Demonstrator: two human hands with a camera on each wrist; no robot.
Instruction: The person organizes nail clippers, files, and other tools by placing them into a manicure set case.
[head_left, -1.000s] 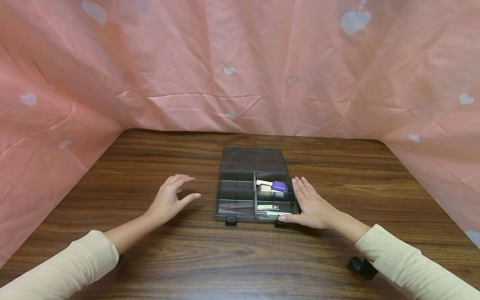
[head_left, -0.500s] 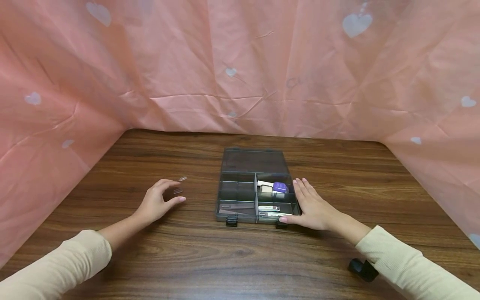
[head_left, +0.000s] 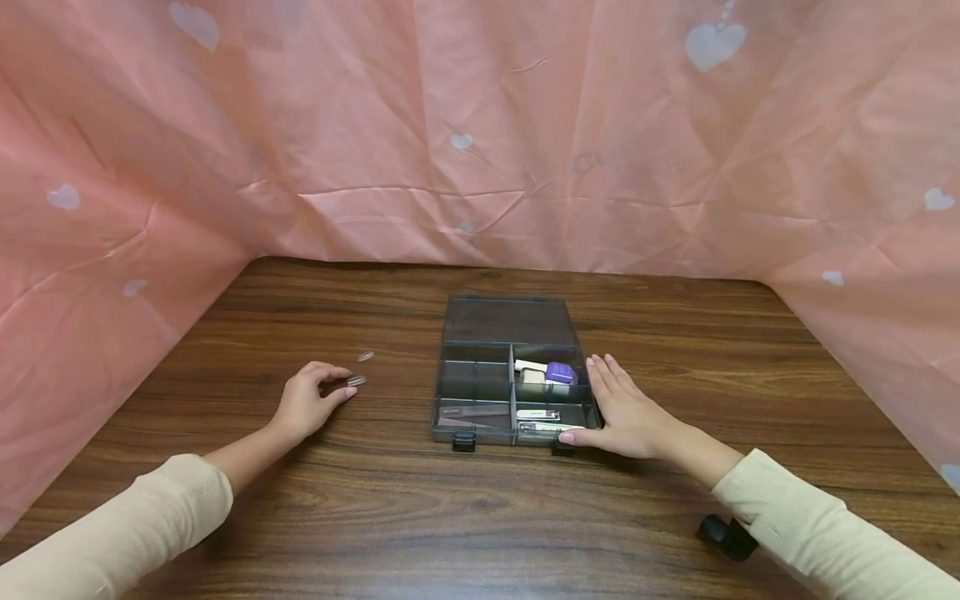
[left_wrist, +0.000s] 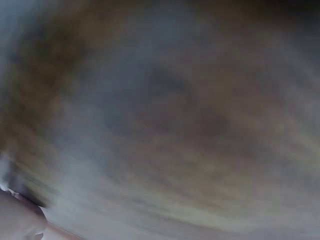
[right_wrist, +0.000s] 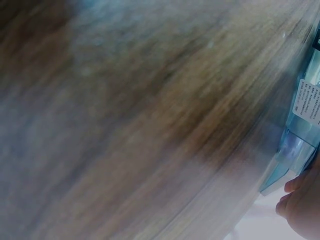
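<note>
My left hand (head_left: pixel 303 406) is low over the table, left of the box, its thumb and index finger pinching at a clear false nail (head_left: pixel 357 381). Just beyond lies a second clear nail tip (head_left: pixel 366 356). My right hand (head_left: pixel 630 417) rests along the right side of a dark see-through organizer box (head_left: pixel 437 400), fingers straight and thumb at its front corner. The box lies with its lid (head_left: pixel 510 320) folded back. Inside are a purple-capped bottle (head_left: pixel 559 372), a cream-coloured item (head_left: pixel 532 377), nail clippers (head_left: pixel 537 415) and dark flat strips (head_left: pixel 472 412).
The brown wooden table (head_left: pixel 450 525) ends at a pink curtain (head_left: pixel 495 200) on the back and sides. A black object (head_left: pixel 726 537) shows beneath the right sleeve. A printed label (right_wrist: pixel 308 101) is on the box in the right wrist view.
My left hand has drawn back leftward, uncovering the two clear nails, and its thumb and index finger have closed toward the nearer one. The right hand stays at the box.
</note>
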